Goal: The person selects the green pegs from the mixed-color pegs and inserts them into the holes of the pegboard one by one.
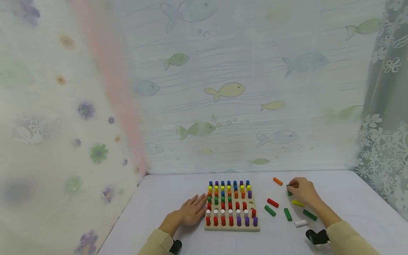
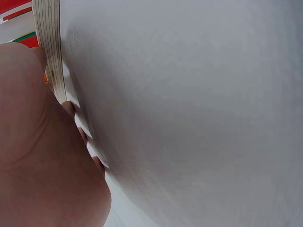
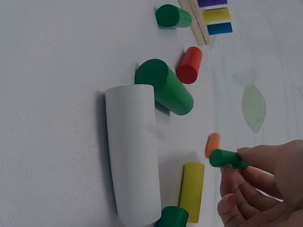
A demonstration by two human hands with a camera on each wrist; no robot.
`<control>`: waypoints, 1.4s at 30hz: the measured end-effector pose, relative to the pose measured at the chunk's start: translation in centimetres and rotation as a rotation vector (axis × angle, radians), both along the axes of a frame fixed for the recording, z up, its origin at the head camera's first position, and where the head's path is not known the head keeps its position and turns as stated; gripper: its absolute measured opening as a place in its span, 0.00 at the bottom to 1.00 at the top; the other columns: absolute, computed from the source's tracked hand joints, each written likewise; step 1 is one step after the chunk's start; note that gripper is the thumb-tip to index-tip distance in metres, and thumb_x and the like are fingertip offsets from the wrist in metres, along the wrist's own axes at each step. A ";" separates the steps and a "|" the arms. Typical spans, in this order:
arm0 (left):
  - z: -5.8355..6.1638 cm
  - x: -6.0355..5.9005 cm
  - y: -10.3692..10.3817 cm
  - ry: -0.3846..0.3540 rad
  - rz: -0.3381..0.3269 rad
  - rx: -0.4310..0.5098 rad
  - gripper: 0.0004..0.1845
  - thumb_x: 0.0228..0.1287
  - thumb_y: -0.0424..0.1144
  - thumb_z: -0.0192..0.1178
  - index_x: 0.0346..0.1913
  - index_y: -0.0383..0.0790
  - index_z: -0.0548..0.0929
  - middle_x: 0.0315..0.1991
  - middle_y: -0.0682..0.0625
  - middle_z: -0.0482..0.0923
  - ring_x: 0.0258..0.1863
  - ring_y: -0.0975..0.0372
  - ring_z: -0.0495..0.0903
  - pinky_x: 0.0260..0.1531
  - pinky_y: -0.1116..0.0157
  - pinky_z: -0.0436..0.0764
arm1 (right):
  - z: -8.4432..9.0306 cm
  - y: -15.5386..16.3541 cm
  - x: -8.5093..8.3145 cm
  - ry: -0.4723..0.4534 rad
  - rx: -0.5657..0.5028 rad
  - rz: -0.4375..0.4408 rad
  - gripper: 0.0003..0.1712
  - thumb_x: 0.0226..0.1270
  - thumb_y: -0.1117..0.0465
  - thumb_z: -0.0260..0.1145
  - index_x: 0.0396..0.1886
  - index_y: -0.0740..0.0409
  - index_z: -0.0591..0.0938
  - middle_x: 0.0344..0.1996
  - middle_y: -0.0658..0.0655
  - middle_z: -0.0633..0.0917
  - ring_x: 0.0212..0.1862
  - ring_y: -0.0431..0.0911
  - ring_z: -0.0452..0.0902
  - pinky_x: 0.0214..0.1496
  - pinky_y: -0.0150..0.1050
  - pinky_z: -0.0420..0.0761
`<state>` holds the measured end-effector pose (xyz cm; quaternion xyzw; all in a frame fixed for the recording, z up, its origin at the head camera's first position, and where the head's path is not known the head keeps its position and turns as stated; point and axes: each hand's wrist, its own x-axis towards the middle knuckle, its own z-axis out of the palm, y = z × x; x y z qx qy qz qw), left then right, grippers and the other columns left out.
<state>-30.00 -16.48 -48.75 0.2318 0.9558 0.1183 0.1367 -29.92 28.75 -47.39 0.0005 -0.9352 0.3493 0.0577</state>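
Right hand point(image 1: 305, 191) pinches a green cylindrical peg point(image 3: 226, 159) over the right side of the white-covered desk point(image 1: 143, 203), near a yellow cylindrical peg point(image 1: 298, 203). Left hand point(image 1: 190, 211), fingers extended, lies against the pale wooden pegboard point(image 1: 232, 229).

Pegboard point(image 2: 48, 28) mostly outside left-wrist view

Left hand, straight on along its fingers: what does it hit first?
Likely the left edge of the pegboard. The left hand lies flat right beside it, fingers toward that edge; depth is unclear, so it may be touching.
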 end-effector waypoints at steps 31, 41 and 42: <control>-0.2 -0.1 0.0 -0.008 0.008 0.003 0.33 0.82 0.57 0.39 0.83 0.49 0.54 0.82 0.50 0.52 0.81 0.50 0.49 0.77 0.42 0.50 | 2.5 -3.4 2.8 0.089 -0.184 0.149 0.16 0.72 0.64 0.68 0.52 0.72 0.81 0.39 0.61 0.89 0.40 0.53 0.87 0.36 0.40 0.85; 0.0 0.1 0.0 -0.008 0.005 0.003 0.33 0.82 0.56 0.40 0.83 0.49 0.55 0.82 0.50 0.52 0.81 0.50 0.49 0.77 0.41 0.50 | 3.6 -5.9 3.5 0.090 -0.267 0.213 0.13 0.72 0.64 0.68 0.50 0.68 0.82 0.39 0.57 0.88 0.41 0.55 0.87 0.41 0.44 0.88; 0.0 0.0 0.0 -0.008 0.005 0.004 0.33 0.82 0.56 0.40 0.83 0.49 0.55 0.82 0.50 0.52 0.81 0.50 0.49 0.77 0.42 0.50 | 3.6 -6.2 3.5 0.090 -0.268 0.220 0.13 0.72 0.64 0.68 0.50 0.68 0.82 0.39 0.56 0.88 0.41 0.54 0.86 0.41 0.44 0.88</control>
